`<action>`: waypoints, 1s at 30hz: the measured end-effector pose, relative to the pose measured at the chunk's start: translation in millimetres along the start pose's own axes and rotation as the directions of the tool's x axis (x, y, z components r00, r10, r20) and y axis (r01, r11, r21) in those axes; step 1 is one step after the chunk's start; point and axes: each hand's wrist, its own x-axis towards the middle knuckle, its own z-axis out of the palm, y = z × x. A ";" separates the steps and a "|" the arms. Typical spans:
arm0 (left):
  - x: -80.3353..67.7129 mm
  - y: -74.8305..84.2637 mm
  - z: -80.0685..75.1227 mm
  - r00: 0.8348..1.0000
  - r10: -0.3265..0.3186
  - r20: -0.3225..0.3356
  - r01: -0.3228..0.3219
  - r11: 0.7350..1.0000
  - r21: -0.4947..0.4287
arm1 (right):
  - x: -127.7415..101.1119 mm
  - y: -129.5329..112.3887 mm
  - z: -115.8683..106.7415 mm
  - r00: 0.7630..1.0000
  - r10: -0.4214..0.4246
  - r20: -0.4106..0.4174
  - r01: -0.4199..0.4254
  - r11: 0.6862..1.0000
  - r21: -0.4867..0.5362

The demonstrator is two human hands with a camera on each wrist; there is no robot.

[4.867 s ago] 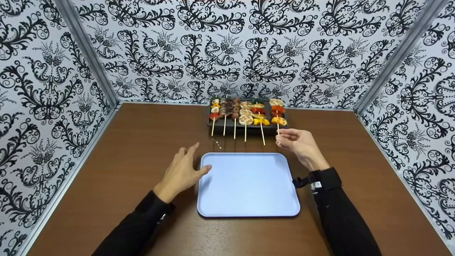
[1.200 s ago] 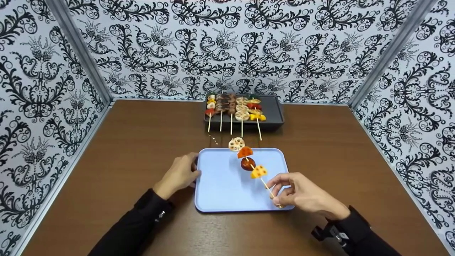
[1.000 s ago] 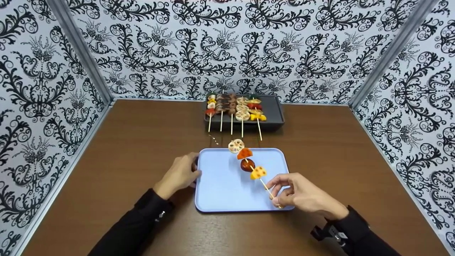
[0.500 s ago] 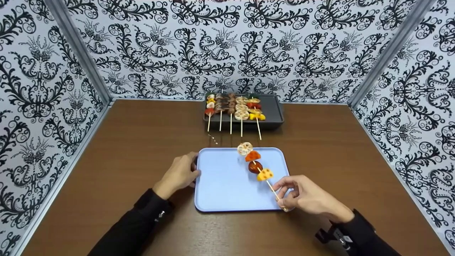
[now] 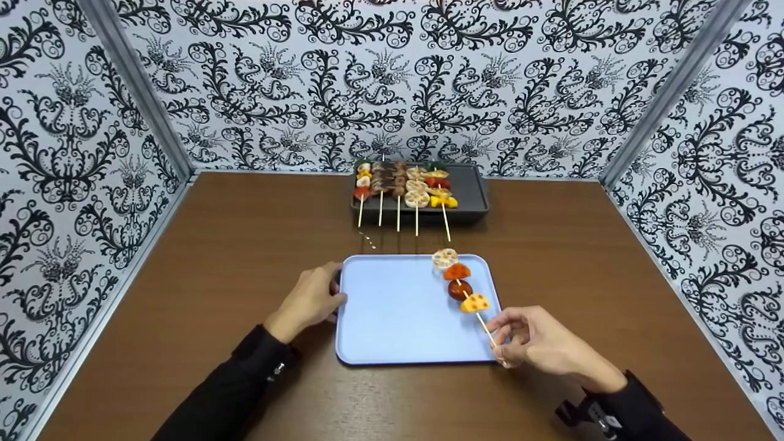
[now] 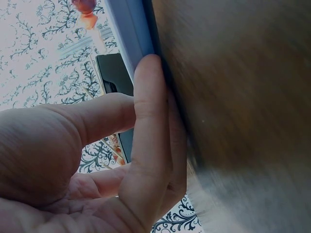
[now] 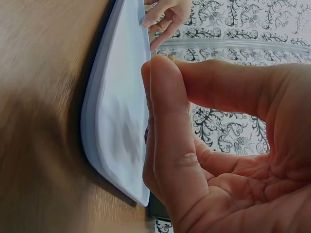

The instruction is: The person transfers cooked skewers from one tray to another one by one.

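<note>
My right hand [image 5: 539, 346] pinches the bare lower stick of a food skewer [image 5: 460, 290], threaded with a lotus root slice, an orange piece, a glossy brown ball and a yellow piece. This skewer slants over the right side of a light blue tray [image 5: 392, 318], its lotus slice overlapping the far rim. In the right wrist view the pinching fingers [image 7: 172, 131] hide most of the stick. My left hand [image 5: 306, 303] grips the tray's left edge; the left wrist view has its fingers [image 6: 150, 111] along the rim, with the thumb opposite.
A dark grill plate [image 5: 470, 190] stands at the back, with several more skewers [image 5: 418, 197] lying side by side, sticks toward me. Small light flecks [image 5: 369, 241] mark the brown table [image 5: 257, 233]. Patterned walls [image 5: 392, 86] enclose its back and sides.
The right hand has lifted the rightmost skewer off the grill plate and brought it over the tray, lately shifting it right. The left hand has come to the tray's edge and stayed there.
</note>
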 end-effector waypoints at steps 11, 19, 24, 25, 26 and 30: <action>1.1 0.4 -0.4 1.000 0.009 0.003 -0.009 1.000 0.003 | -11.1 6.9 -3.0 0.999 0.030 -0.021 -0.028 0.997 0.071; 0.3 0.3 -0.3 1.000 -0.014 0.002 0.014 1.000 -0.014 | -9.1 10.8 -1.5 0.998 0.057 -0.009 -0.057 0.996 0.063; 0.0 0.2 -0.2 1.000 -0.013 0.003 0.013 1.000 -0.015 | -8.2 13.9 -0.5 0.997 0.077 0.010 -0.078 0.994 0.073; 0.0 0.1 -0.1 1.000 -0.014 0.004 0.014 1.000 -0.015 | -8.0 14.4 0.0 0.996 0.085 0.015 -0.086 0.992 0.094; 0.1 0.2 -0.2 1.000 -0.015 0.004 0.015 1.000 -0.015 | -7.7 14.5 0.5 0.995 0.096 0.020 -0.098 0.989 0.114; 0.9 0.0 -0.2 1.000 -0.008 -0.001 0.008 1.000 -0.018 | -5.1 13.5 2.3 0.993 0.118 0.019 -0.120 0.982 0.150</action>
